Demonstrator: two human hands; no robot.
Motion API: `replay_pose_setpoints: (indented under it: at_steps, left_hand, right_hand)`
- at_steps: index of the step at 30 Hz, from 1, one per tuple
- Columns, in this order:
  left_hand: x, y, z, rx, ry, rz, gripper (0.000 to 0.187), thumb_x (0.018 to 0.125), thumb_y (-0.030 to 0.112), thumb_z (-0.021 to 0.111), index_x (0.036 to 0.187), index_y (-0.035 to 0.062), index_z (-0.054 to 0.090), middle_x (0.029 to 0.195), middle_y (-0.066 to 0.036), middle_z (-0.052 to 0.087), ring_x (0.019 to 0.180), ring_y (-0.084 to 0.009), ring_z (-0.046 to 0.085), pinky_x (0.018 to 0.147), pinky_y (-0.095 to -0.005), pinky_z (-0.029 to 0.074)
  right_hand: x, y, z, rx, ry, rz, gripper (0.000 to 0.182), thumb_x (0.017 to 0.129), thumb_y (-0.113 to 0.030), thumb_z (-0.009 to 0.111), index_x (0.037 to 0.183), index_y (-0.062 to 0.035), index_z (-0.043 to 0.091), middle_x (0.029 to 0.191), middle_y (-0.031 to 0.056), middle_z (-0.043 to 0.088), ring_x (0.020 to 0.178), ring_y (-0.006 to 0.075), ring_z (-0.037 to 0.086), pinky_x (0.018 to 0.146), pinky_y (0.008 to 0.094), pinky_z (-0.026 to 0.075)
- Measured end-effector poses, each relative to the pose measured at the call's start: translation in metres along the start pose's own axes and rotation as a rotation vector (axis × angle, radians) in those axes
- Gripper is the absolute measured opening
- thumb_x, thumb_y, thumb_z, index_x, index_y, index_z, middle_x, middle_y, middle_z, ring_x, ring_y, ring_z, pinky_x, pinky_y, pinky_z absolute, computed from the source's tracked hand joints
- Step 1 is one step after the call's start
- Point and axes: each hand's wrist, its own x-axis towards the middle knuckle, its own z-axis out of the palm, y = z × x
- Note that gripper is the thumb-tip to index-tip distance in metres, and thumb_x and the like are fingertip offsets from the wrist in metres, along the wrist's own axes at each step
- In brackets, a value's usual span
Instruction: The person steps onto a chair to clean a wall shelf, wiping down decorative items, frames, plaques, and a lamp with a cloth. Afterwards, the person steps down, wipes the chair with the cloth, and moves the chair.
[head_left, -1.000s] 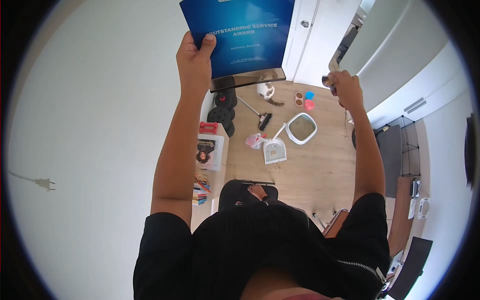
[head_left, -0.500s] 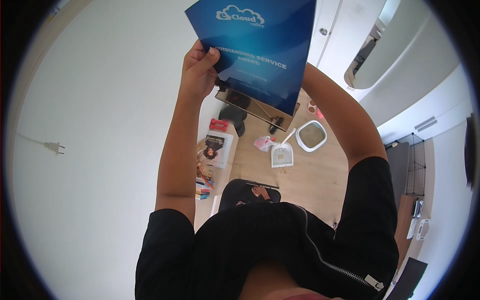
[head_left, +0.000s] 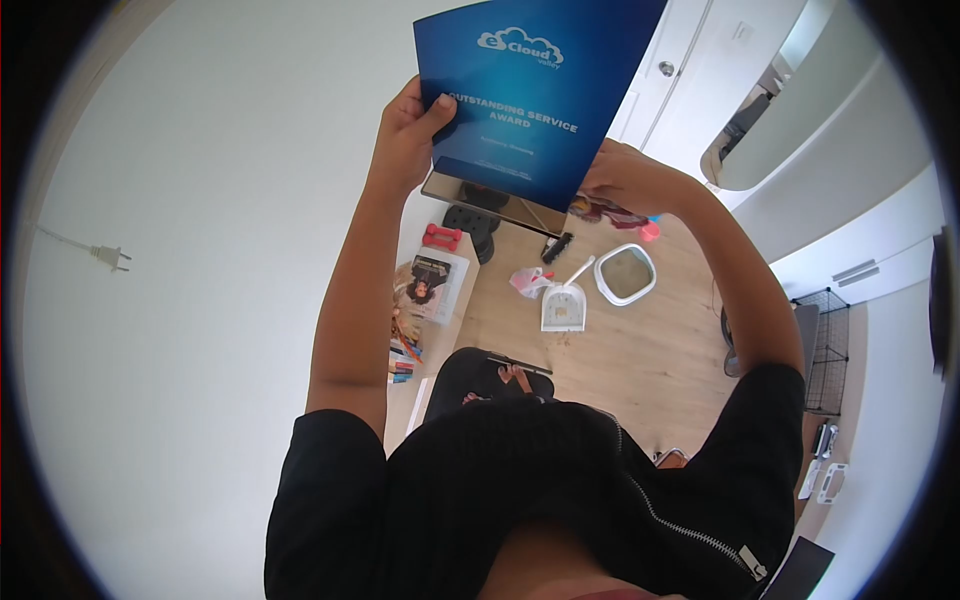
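A glossy blue award plaque with white lettering is held up at the top of the view. My left hand is closed on its left edge, thumb on the printed front and the other fingers largely hidden behind. Below the blue face runs a brown-edged strip that looks glassy. My right hand is at the plaque's lower right edge, with its fingertips hidden behind it. A patterned reddish cloth hangs under that hand, seemingly gripped in it.
On the floor are a white dustpan, a white litter tray, a plastic bag and a black brush. Pink dumbbells and a magazine lie on the left desk. A black chair stands near my body.
The plaque and my left hand have shifted slightly right. My right hand has come out from behind the plaque at its lower right edge, and the cloth now shows.
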Motion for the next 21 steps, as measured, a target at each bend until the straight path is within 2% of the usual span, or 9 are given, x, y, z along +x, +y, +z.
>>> replay_pose_setpoints:
  at_steps: [3,5,7,9,10,12,14,16,21]
  left_hand:
    - [0.002,-0.004,0.001,0.061,0.008,0.014,0.030,0.090,0.013,0.060,0.115,-0.0022,0.054,0.101,-0.006,0.063,0.092,-0.0117,0.056,0.085,-0.0254,0.044]
    - [0.006,-0.005,0.001,0.109,0.051,0.043,0.027,0.091,0.013,0.060,0.112,-0.0020,0.055,0.098,-0.005,0.062,0.088,-0.0110,0.056,0.083,-0.0252,0.045]
    - [0.009,-0.008,0.004,0.154,0.090,0.073,0.024,0.091,0.014,0.059,0.108,-0.0017,0.056,0.095,-0.005,0.062,0.085,-0.0103,0.055,0.080,-0.0250,0.045]
    - [0.014,-0.017,0.008,0.299,0.218,0.113,0.017,0.091,0.014,0.058,0.100,-0.0004,0.056,0.088,-0.004,0.061,0.079,-0.0089,0.053,0.074,-0.0247,0.045]
    - [0.013,-0.022,0.011,0.296,0.218,0.109,0.017,0.091,0.014,0.058,0.100,-0.0004,0.056,0.088,-0.004,0.061,0.079,-0.0089,0.053,0.074,-0.0247,0.045]
    - [0.015,-0.029,0.022,0.453,0.328,0.134,0.014,0.091,0.013,0.058,0.096,0.0004,0.056,0.084,-0.004,0.060,0.075,-0.0084,0.051,0.070,-0.0243,0.044]
    - [0.013,-0.038,0.028,0.427,0.354,0.132,0.014,0.091,0.013,0.058,0.096,0.0005,0.056,0.083,-0.004,0.060,0.075,-0.0084,0.051,0.070,-0.0241,0.044]
    - [0.007,-0.038,0.035,0.321,0.394,0.074,0.014,0.090,0.013,0.058,0.095,0.0005,0.055,0.082,-0.004,0.060,0.075,-0.0089,0.052,0.070,-0.0240,0.043]
    - [-0.002,-0.041,0.032,0.295,0.416,0.081,0.014,0.090,0.013,0.058,0.097,0.0004,0.055,0.084,-0.004,0.060,0.075,-0.0090,0.052,0.071,-0.0235,0.043]
  right_hand:
    - [-0.036,0.014,0.017,-0.046,0.150,-0.123,0.023,0.081,-0.015,0.064,0.104,-0.0188,0.067,0.103,-0.0002,0.064,0.087,0.0250,0.054,0.083,0.0376,0.047]
    - [-0.054,0.017,0.026,-0.445,-0.154,0.113,0.016,0.083,-0.015,0.061,0.097,-0.0184,0.070,0.105,-0.0113,0.063,0.094,0.0201,0.052,0.086,0.0333,0.044]
    - [-0.056,0.022,0.030,-0.515,-0.111,0.207,0.019,0.078,-0.015,0.065,0.096,-0.0198,0.070,0.100,-0.0095,0.063,0.087,0.0197,0.052,0.080,0.0322,0.046]
    - [-0.041,0.004,0.029,-0.379,0.417,0.320,0.024,0.073,-0.017,0.069,0.095,-0.0256,0.070,0.096,-0.0124,0.062,0.089,0.0177,0.054,0.077,0.0314,0.047]
    - [-0.032,-0.021,0.023,-0.536,0.637,0.019,0.029,0.074,-0.014,0.066,0.100,-0.0270,0.069,0.096,-0.0116,0.061,0.081,0.0185,0.055,0.069,0.0312,0.047]
    - [0.015,-0.043,0.054,-0.461,0.877,0.014,0.034,0.074,-0.009,0.062,0.102,-0.0284,0.067,0.097,-0.0078,0.058,0.082,0.0197,0.052,0.066,0.0309,0.047]
    - [0.051,-0.074,0.082,-0.431,0.932,-0.086,0.027,0.076,-0.013,0.059,0.099,-0.0250,0.067,0.102,-0.0074,0.056,0.088,0.0194,0.051,0.070,0.0321,0.045]
    - [0.075,-0.090,0.112,-0.499,0.814,-0.040,0.029,0.076,-0.014,0.059,0.102,-0.0241,0.066,0.106,-0.0084,0.056,0.089,0.0192,0.051,0.071,0.0321,0.043]
    - [0.072,-0.084,0.120,-0.423,0.901,0.001,0.034,0.076,-0.014,0.060,0.109,-0.0251,0.065,0.110,-0.0104,0.056,0.085,0.0176,0.049,0.071,0.0322,0.040]
